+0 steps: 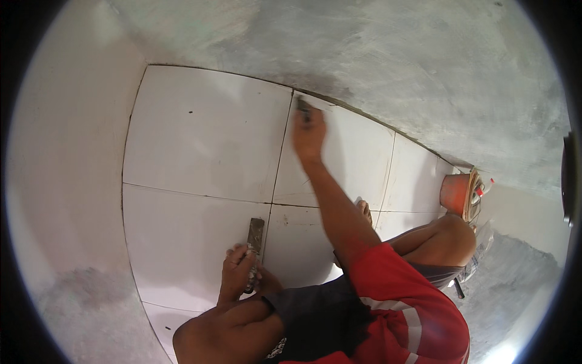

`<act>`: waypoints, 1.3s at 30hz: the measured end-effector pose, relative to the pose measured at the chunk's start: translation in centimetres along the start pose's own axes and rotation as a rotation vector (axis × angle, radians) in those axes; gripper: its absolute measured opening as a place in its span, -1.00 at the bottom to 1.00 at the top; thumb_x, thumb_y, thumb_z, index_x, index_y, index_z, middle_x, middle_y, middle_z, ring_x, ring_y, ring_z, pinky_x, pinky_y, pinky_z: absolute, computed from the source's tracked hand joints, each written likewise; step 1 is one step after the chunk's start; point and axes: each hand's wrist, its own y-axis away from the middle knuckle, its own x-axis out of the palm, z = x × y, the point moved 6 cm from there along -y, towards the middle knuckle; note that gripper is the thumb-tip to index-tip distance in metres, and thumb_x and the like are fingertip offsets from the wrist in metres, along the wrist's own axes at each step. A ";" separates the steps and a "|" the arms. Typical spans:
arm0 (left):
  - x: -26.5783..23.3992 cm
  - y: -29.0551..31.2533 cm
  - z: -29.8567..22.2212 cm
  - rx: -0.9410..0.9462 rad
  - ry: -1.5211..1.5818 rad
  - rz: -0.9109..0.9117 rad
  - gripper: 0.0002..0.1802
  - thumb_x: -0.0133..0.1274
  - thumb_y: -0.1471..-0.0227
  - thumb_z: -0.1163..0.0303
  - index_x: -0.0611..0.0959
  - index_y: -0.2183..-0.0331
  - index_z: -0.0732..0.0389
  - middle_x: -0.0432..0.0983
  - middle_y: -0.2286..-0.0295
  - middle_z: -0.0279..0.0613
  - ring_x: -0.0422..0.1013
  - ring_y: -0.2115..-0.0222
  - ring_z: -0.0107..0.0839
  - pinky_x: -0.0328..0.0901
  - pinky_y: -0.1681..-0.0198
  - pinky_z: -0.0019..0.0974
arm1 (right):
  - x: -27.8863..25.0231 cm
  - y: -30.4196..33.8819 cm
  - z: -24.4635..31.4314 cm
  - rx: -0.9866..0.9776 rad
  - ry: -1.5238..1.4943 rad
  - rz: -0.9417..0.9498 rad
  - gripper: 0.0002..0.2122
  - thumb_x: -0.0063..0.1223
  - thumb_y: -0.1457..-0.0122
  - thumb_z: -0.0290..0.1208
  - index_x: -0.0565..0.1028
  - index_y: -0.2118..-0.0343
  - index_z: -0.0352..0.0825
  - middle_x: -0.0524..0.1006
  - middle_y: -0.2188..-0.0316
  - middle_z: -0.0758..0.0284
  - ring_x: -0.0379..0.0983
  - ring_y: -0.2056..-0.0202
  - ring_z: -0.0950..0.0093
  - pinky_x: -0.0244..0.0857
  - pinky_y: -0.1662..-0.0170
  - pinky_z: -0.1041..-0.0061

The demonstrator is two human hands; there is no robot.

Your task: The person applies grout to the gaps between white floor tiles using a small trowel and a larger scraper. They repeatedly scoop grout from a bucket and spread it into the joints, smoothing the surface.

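Observation:
My right hand (309,136) reaches far forward over the white floor tiles (206,133), close to where a tile joint meets the plastered wall. It is blurred, and its fingers close around a small dark tool (303,109) whose kind I cannot make out. Beside my left knee, my left hand (236,270) is low over the tiles. Its fingers are curled at the crusted handle of a flat, narrow blade tool (256,233), smeared brown-grey, which points forward.
Grey plastered wall (388,60) borders the tiles ahead; a paler wall (66,182) stands at left. An orange bucket (456,193) with things in it sits by the wall at right. My bare foot (364,209) rests on the tiles. Small dark bits (190,112) lie about.

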 end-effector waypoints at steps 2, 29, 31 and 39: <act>0.0 0.0 0.0 -0.011 0.008 0.009 -0.79 -0.05 -0.25 0.37 0.57 0.18 0.30 0.53 0.52 -0.20 0.45 0.65 -0.45 0.36 0.62 -0.38 | -4.5 -1.8 -4.3 0.234 0.013 -0.074 -0.79 0.12 -0.14 -0.46 0.58 0.17 -0.39 0.54 0.30 0.03 0.51 0.23 0.11 0.36 0.22 0.15; -2.9 2.0 -10.8 0.176 0.364 -0.102 -0.62 0.00 -0.23 0.33 0.49 -0.01 0.35 0.54 0.55 -0.15 0.42 0.69 -0.45 0.33 0.67 -0.41 | -3.1 14.5 13.8 -0.918 0.013 0.917 -0.45 0.26 0.13 -0.59 0.46 -0.04 -0.36 0.43 0.21 0.30 0.37 0.22 0.30 0.34 0.10 0.33; -2.9 2.2 -10.7 0.158 0.417 -0.104 -0.61 0.00 -0.23 0.31 0.47 -0.01 0.33 0.53 0.56 -0.17 0.41 0.70 -0.46 0.29 0.69 -0.40 | -4.0 15.1 12.9 -0.929 0.032 1.004 -0.46 0.26 0.12 -0.60 0.47 -0.04 -0.35 0.44 0.21 0.29 0.38 0.21 0.29 0.34 0.10 0.31; -3.1 2.0 -10.8 0.164 0.361 -0.061 -0.61 -0.01 -0.24 0.30 0.46 -0.02 0.31 0.52 0.56 -0.18 0.41 0.70 -0.47 0.28 0.72 -0.43 | -4.4 10.7 14.9 -0.852 -0.117 0.780 -0.47 0.23 0.12 -0.63 0.48 -0.04 -0.34 0.47 0.20 0.29 0.40 0.21 0.26 0.31 0.09 0.30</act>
